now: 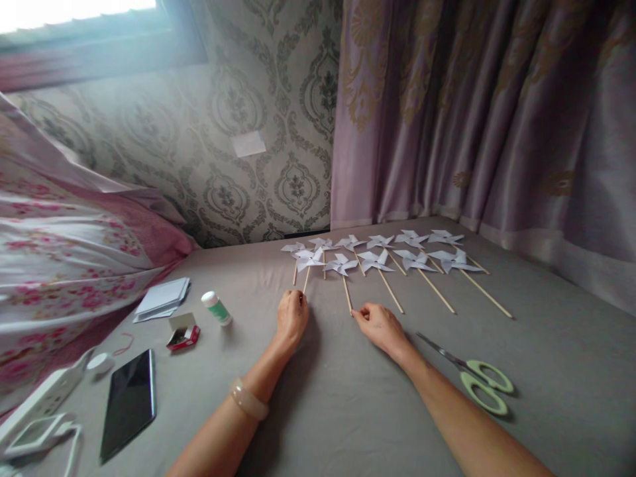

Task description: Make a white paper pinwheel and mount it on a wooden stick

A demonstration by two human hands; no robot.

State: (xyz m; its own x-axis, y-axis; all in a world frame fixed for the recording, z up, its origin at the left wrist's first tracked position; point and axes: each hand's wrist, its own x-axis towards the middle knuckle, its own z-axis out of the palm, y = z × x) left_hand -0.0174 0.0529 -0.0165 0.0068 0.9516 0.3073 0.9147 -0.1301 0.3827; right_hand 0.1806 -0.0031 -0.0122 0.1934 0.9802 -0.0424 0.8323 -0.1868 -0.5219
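My left hand (292, 317) is closed round the stick of a white paper pinwheel (310, 259) at the front left of two rows. To its right, my right hand (378, 324) pinches the lower end of another stick, which belongs to a second paper pinwheel (341, 264). Several more pinwheels lie beside and behind these, among them a front-row pinwheel (376, 261) and one at the right end (454, 261). Their wooden sticks point toward me. Scissors (472, 371) with pale green handles lie just right of my right hand.
Left of my hands stand a glue stick (216, 309) and an open small red box (183, 336). A stack of white paper (163, 298), a black phone (129, 404) and a white power strip (44, 397) lie farther left. Behind are a patterned wall (278, 132) and a curtain (412, 112).
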